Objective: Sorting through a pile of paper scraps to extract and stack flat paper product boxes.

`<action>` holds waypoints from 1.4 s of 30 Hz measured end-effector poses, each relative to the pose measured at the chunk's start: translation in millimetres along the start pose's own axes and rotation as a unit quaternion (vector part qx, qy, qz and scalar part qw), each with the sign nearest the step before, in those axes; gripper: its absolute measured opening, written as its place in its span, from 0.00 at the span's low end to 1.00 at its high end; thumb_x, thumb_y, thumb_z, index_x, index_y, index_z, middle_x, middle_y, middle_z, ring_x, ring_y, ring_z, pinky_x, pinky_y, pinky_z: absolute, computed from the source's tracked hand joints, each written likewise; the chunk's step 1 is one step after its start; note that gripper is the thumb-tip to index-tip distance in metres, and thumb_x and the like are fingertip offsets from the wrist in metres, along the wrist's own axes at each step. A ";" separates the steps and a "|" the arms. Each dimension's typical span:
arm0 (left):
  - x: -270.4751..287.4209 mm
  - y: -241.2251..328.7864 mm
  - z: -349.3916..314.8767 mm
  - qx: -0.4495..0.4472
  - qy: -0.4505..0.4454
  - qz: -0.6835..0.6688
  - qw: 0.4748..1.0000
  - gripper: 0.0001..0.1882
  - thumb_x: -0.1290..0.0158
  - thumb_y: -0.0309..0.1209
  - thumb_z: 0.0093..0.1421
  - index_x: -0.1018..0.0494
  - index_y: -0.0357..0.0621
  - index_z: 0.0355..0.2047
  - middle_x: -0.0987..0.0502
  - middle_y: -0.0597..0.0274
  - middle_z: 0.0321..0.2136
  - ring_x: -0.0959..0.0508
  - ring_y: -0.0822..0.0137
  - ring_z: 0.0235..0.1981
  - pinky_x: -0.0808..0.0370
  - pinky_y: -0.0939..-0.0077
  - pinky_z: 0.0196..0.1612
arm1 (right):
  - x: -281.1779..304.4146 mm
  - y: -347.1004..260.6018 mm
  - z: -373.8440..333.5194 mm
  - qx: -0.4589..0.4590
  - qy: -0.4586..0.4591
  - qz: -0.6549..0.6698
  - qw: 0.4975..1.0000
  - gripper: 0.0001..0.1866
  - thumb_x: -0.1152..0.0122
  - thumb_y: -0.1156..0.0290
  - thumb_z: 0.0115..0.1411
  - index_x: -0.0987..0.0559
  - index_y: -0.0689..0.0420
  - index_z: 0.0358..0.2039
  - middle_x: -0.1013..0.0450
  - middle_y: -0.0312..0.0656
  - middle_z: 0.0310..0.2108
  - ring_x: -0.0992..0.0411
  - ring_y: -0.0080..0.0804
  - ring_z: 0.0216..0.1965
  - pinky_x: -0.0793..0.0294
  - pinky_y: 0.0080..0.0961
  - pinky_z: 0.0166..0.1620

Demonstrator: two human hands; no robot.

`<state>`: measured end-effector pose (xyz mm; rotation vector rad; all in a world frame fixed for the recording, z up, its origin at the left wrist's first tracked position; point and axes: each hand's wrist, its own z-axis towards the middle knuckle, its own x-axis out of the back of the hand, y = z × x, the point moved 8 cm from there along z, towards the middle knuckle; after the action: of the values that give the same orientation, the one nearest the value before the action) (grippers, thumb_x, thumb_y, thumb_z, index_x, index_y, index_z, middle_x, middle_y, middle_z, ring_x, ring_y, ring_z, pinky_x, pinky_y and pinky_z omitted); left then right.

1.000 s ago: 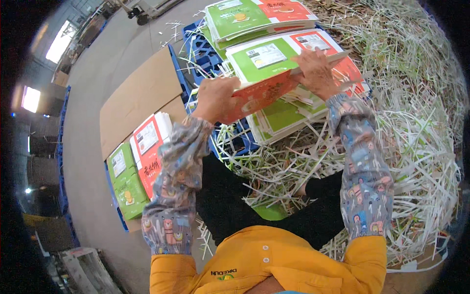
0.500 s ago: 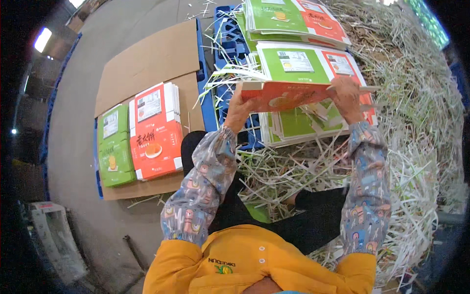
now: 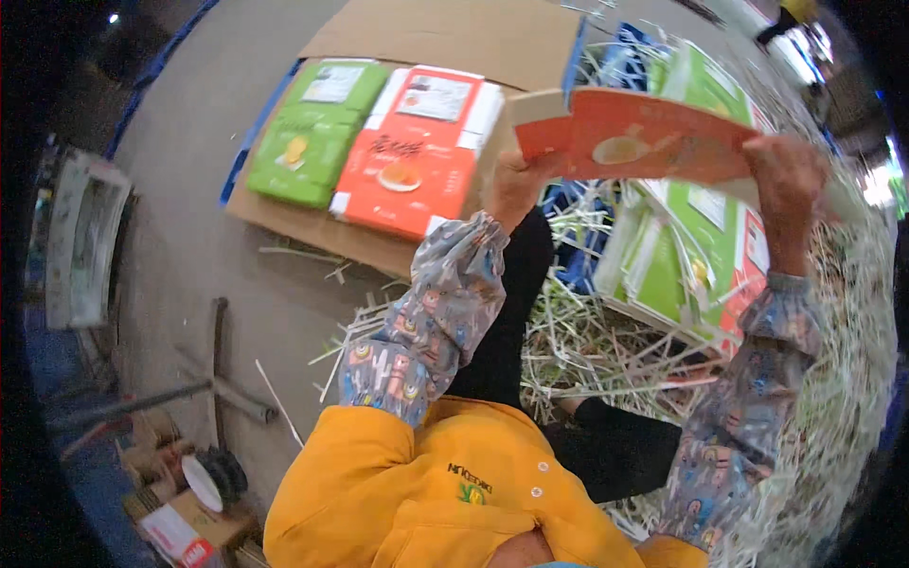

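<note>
Between my two hands I hold up a red flat carton (image 3: 653, 142), bowed slightly, with white flaps at its ends. My left hand (image 3: 519, 185) grips its left end, and my right hand (image 3: 788, 180) its right end. Below and behind it lies a stack of green-and-red flat cartons (image 3: 672, 246) with paper strips on top, partly hidden by the held carton. To the left, a stack of green cartons (image 3: 308, 142) and a stack of red cartons (image 3: 417, 151) lie side by side on a cardboard sheet (image 3: 426, 33).
Blue pallets (image 3: 574, 199) show under the stacks. Shredded paper strips (image 3: 814, 379) heap up on the right and around my legs. At the lower left are a metal stand (image 3: 216, 383), a cardboard box (image 3: 194, 525) and a white crate-like frame (image 3: 85, 237).
The red carton has been lifted off the green-and-red stack and moved left, with both hands still on it. My view has turned toward the left stacks.
</note>
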<state>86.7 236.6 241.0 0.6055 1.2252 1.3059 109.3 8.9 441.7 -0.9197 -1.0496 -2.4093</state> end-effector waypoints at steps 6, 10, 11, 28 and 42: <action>137.7 58.9 -36.4 0.045 0.252 -0.072 0.964 0.10 0.48 0.24 0.49 0.29 0.39 0.34 0.27 0.63 0.29 0.27 0.71 0.32 0.30 0.75 0.35 | 106.1 -77.6 102.0 0.013 0.270 0.201 0.941 0.19 0.38 0.72 0.46 0.29 0.58 0.40 0.35 0.42 0.45 0.39 0.33 0.48 0.42 0.29 0.50; 233.6 -0.1 -67.7 0.093 0.334 -0.064 0.936 0.10 0.47 0.23 0.47 0.30 0.38 0.33 0.27 0.63 0.28 0.29 0.70 0.28 0.30 0.75 0.33 | 54.4 -112.7 81.4 -0.047 0.189 0.161 0.968 0.14 0.40 0.76 0.46 0.28 0.57 0.36 0.32 0.42 0.40 0.36 0.34 0.44 0.40 0.27 0.48; 256.2 -25.1 -80.1 0.125 0.352 -0.071 0.925 0.10 0.47 0.23 0.47 0.30 0.38 0.33 0.28 0.63 0.28 0.29 0.70 0.27 0.30 0.75 0.33 | 30.4 -120.0 69.8 -0.066 0.144 0.216 0.963 0.13 0.40 0.75 0.46 0.28 0.56 0.35 0.33 0.43 0.41 0.38 0.35 0.46 0.42 0.29 0.50; 348.3 -195.3 -138.1 0.242 0.496 -0.176 0.815 0.17 0.46 0.18 0.44 0.32 0.37 0.37 0.29 0.59 0.30 0.28 0.65 0.28 0.28 0.69 0.32 | -114.8 -151.5 -200.3 -0.352 -0.223 0.322 0.850 0.05 0.45 0.73 0.48 0.29 0.60 0.25 0.33 0.45 0.29 0.36 0.41 0.35 0.40 0.32 0.40; 286.4 -78.3 -137.1 0.176 0.450 0.315 0.817 0.27 0.45 0.23 0.44 0.43 0.31 0.44 0.34 0.55 0.39 0.32 0.63 0.38 0.32 0.72 0.43 | -154.5 -63.3 -292.6 -0.444 -0.189 0.167 0.860 0.31 0.37 0.66 0.40 0.38 0.60 0.44 0.39 0.50 0.43 0.43 0.46 0.47 0.44 0.37 0.49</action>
<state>-58.9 445.0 35.2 0.7080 2.2012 2.0683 63.5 -158.4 153.0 -1.7389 0.2377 -2.4086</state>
